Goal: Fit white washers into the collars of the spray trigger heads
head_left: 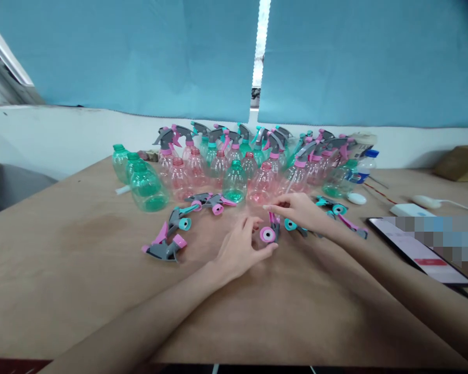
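Left hand (237,248): we curved it around the pink-collared spray head (275,224); grip unclear.
Right hand (298,209): nearly pinched together at its far side; hold unclear.
Steadiness: we judged bracing wise.

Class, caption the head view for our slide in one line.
Left hand curved around a pink-grey sprayer, right hand near its trigger, bottles behind.

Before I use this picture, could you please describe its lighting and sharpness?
Head view: the gap in the blue curtain glares white; the table lies in soft shadow beneath the right forearm; blocky pixels cover part of the screen; fine detail on the loose spray heads looks soft.
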`<state>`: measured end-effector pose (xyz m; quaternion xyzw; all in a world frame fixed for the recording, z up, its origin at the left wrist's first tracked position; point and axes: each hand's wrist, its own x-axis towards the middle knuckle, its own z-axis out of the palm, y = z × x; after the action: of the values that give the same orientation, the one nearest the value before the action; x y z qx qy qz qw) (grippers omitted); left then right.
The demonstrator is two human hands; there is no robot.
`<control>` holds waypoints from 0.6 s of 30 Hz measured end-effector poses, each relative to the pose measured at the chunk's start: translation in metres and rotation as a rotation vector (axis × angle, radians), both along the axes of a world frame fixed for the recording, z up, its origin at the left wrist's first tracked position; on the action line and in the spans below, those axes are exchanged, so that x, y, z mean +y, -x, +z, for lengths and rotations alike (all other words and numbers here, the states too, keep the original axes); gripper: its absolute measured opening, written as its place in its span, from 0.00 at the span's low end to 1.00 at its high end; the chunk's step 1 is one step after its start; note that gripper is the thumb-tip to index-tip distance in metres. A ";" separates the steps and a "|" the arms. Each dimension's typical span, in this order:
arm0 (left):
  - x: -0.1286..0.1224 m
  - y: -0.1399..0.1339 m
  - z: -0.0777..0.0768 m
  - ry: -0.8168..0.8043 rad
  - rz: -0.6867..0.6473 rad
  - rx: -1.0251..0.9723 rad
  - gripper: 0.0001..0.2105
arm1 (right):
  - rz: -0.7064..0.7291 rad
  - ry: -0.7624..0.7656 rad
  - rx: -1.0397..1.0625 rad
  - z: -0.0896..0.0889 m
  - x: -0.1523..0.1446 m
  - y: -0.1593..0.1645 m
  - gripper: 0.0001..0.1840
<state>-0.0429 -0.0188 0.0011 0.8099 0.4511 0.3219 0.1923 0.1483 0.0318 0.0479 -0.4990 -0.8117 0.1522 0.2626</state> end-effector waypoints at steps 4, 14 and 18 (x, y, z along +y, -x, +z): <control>0.000 0.000 -0.001 -0.016 -0.093 0.014 0.13 | 0.003 0.028 0.065 -0.018 -0.003 0.010 0.26; 0.001 0.002 0.004 0.069 0.146 -0.117 0.09 | 0.035 -0.103 0.298 -0.035 -0.041 0.013 0.11; 0.000 0.000 0.004 0.099 0.171 -0.187 0.11 | 0.128 0.027 0.245 -0.043 -0.056 0.016 0.12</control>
<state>-0.0434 -0.0184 0.0048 0.7245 0.5140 0.3883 0.2452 0.1325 -0.0240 0.0046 -0.4275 -0.8015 0.2394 0.3429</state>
